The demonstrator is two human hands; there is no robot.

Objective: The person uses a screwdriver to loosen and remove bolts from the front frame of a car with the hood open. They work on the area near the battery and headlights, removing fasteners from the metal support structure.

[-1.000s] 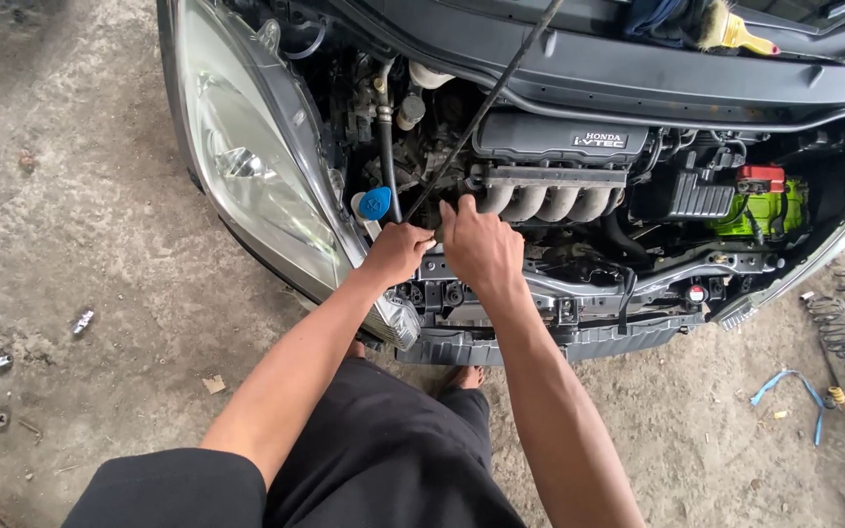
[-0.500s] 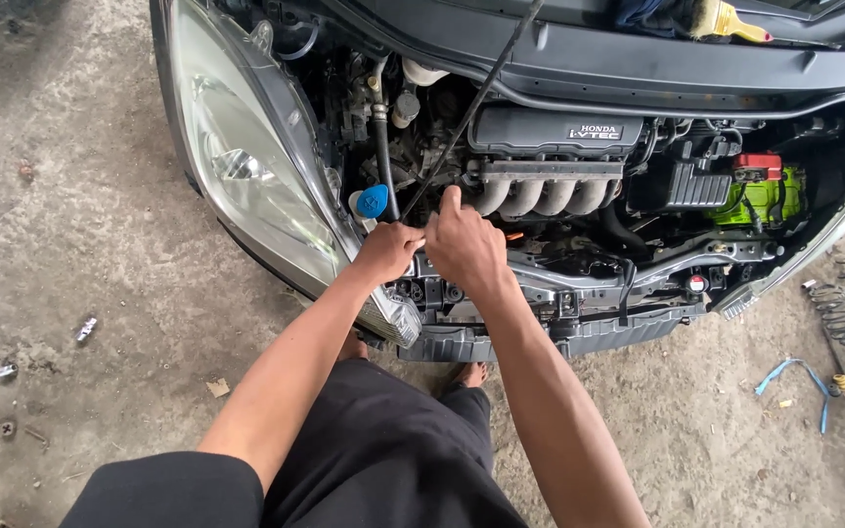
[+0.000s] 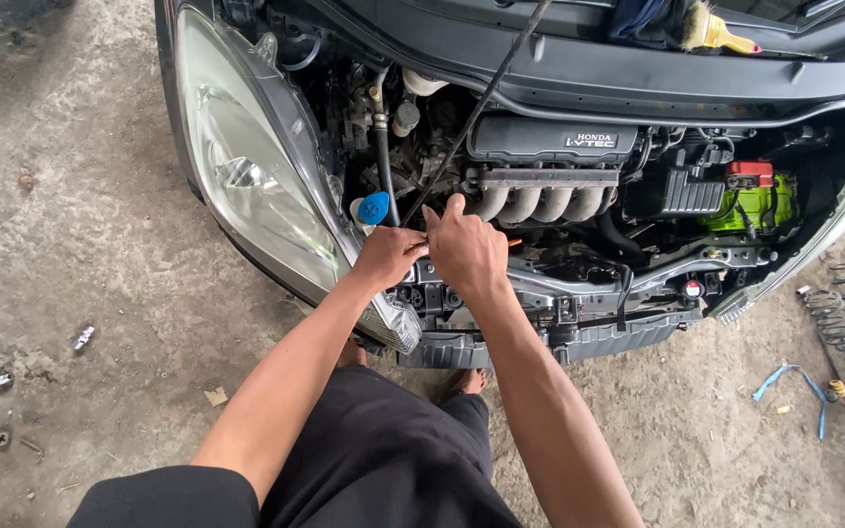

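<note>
Head view: looked down into an open engine bay at the front of a car, bumper off.
Left hand (image 3: 386,256): grip curled and pressed together at the front edge of the bay, just below the blue cap (image 3: 374,207); what it pinched could not be told.
Right hand (image 3: 466,250): touching the left hand, fingers bent down over the front crossmember (image 3: 638,279), thumb raised; the grip was closed, its contents hidden.
Prop rod (image 3: 471,115): thin and dark, slanting from far right down to a foot just above the two hands.
Intake manifold (image 3: 540,196): silver runners just beyond the right hand.
Headlight (image 3: 246,186): left of both hands, clear lens.
Battery (image 3: 753,200): green with a red terminal cover, well apart to the right.
Coil spring (image 3: 843,313): on the concrete floor, far right.
Blue tool (image 3: 794,383): on the floor, near right.
</note>
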